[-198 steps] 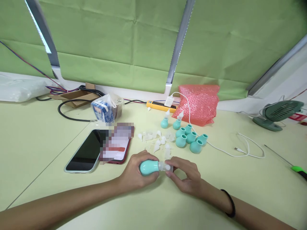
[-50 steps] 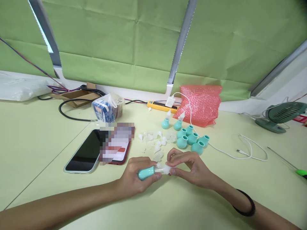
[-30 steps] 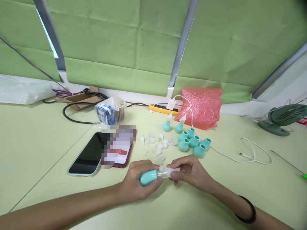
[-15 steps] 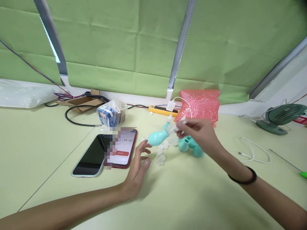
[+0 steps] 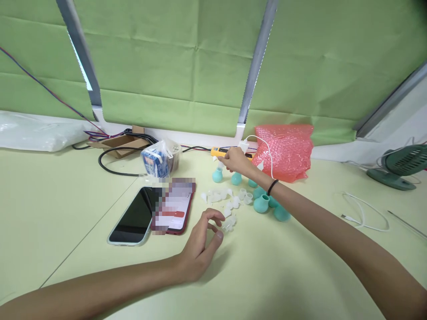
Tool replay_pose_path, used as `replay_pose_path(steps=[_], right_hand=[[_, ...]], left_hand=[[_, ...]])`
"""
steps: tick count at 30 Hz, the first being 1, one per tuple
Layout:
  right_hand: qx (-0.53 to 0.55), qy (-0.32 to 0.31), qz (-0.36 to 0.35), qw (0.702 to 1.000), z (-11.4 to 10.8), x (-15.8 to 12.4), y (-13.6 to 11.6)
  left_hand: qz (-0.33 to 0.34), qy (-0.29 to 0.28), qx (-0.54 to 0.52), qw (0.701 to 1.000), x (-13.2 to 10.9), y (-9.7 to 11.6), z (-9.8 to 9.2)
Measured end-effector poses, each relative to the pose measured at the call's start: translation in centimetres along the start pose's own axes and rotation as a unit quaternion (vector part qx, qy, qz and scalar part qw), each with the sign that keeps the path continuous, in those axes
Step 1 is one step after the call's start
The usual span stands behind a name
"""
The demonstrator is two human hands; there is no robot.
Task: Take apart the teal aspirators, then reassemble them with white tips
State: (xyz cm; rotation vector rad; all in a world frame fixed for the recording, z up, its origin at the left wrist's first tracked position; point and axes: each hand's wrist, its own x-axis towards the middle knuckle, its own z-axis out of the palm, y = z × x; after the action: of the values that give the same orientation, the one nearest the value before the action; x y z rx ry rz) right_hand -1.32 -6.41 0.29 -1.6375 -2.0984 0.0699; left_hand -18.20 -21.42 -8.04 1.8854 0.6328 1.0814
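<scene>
You are reaching your right hand [image 5: 234, 161] across the worktop [image 5: 60, 191] toward its far edge. Its fingertips are pinching the clear top of a teal bulb [image 5: 217, 175]. The bulb is standing upright on the worktop, just in front of the yellow power strip [image 5: 216, 152] at the far edge. A second bulb [image 5: 236, 179] is standing just beside it, on its right, partly behind your hand. Your right forearm is crossing over a cluster of open-necked bulbs [image 5: 262, 204], hiding some of them, and a black band [image 5: 271, 187] is sitting on that wrist.

Your left hand [image 5: 203, 238] is resting near the middle of the worktop, holding nothing. Its fingers are loosely curled, with the thumb and forefinger apart. A scatter of clear tips [image 5: 228, 222] is lying just beside those fingertips and trailing off toward the two upright bulbs; I cannot tell whether the hand is touching any of them.

Two phones [image 5: 133, 216] are lying side by side to the left of your left hand. A bag [image 5: 160, 158] is sitting beyond them. Pink bubble wrap [image 5: 287, 149] is leaning at the far edge, to the right of the power strip. A white cable [image 5: 365, 213] and a fan [image 5: 398, 166] are lying toward the right edge.
</scene>
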Motion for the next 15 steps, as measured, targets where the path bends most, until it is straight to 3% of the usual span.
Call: replay_pose_path(steps=[7, 15], right_hand=[[0.049, -0.058, -0.001, 0.997, 0.34, 0.32, 0.97], [0.082, -0.063, 0.008, 0.995, 0.59, 0.88, 1.14]], left_hand=[[-0.011, -0.02, 0.04, 0.999, 0.36, 0.05, 0.21], [0.0, -0.037, 0.069, 0.997, 0.35, 0.04, 0.18]])
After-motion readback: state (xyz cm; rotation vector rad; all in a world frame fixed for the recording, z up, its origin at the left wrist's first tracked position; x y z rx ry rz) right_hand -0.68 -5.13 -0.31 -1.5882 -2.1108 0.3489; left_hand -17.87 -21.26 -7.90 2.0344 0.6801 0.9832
